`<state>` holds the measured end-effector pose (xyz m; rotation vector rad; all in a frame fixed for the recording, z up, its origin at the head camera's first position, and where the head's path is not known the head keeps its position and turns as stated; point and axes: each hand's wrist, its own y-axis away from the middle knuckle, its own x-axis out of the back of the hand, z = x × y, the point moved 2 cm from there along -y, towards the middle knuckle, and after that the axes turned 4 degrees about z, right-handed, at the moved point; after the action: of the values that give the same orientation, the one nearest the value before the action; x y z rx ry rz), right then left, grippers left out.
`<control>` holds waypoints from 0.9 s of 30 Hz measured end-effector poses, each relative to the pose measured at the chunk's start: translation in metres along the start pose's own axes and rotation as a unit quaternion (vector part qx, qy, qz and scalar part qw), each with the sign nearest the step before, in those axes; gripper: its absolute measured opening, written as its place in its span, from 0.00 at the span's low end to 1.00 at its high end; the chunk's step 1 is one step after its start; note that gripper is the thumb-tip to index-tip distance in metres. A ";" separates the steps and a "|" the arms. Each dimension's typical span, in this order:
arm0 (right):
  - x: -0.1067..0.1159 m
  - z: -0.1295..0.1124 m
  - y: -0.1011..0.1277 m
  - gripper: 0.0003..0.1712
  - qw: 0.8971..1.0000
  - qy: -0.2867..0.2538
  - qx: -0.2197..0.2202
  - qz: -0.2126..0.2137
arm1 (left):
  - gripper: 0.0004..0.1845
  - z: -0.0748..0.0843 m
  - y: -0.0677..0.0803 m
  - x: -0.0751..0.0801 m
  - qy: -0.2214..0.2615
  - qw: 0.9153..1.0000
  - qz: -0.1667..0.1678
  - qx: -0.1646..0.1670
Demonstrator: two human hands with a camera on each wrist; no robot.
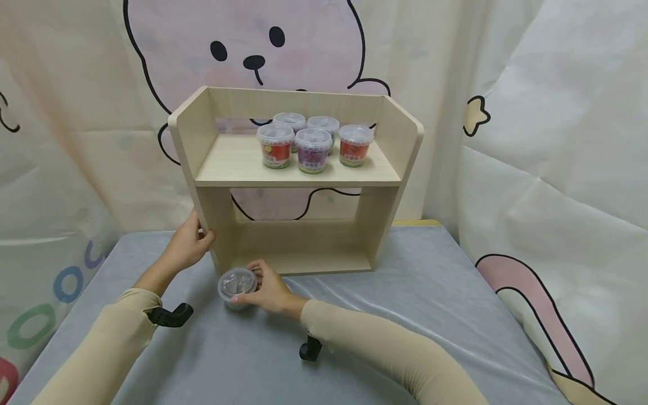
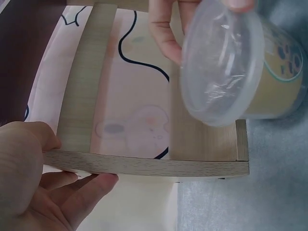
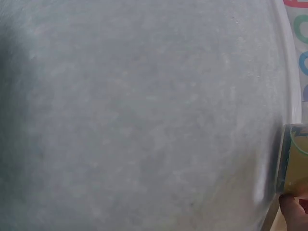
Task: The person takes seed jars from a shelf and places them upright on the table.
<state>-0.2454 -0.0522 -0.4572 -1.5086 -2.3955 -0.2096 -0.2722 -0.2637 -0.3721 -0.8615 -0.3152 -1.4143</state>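
Head view: right hand [image 1: 270, 292] is gripping a small clear-lidded plastic cup [image 1: 237, 287] sitting on the grey tabletop [image 1: 430, 315] by the light wooden shelf unit [image 1: 296, 169]. Left wrist view: left hand [image 2: 33, 187] is clutching the shelf's side panel. Right wrist view: a fingertip is pressing the cup's yellow label.

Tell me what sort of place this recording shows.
Probably a staged indoor recording set, not a real shop or kitchen: cartoon-printed fabric hangs behind, a grey cloth-covered table carries a small wooden shelf, and five lidded cups stand on its upper board.
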 end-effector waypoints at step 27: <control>0.017 0.002 0.005 0.45 0.987 0.121 -0.032 -0.098 | 0.28 0.003 -0.001 -0.002 -0.002 1.000 0.004 -0.001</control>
<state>-0.2481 -0.0352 -0.4538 -1.1941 -2.3553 -0.4878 -0.2721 -0.2606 -0.3711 -0.8661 -0.3128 -1.4066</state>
